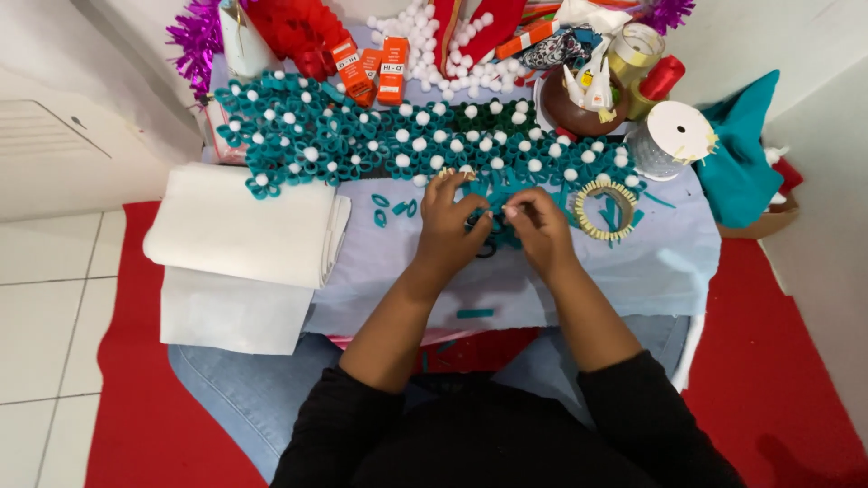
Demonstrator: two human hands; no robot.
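I'm looking down on a low table (651,271) w/ a pale cloth, set on a red mat (778,361) over white floor tiles. My left hand (449,223) and right hand (539,226) meet at table centre, fingertips pinched together on a small teal felt piece (495,220); both grasp it, tho exact finger contact is partly hidden. Just beyond the hands lies the big teal loop garland (362,140) dotted w/ white pompoms, running left to right across the far half. Loose teal loops (391,208) sit just left of my left hand. A ring w/ a pale beaded edge (607,210) is near my right hand, on the right. A teal strip (475,314) lies at the near edge. Folded white fabric (244,226) far left; orange boxes (371,70) at the far side; white ribbon spool (674,136) far right.
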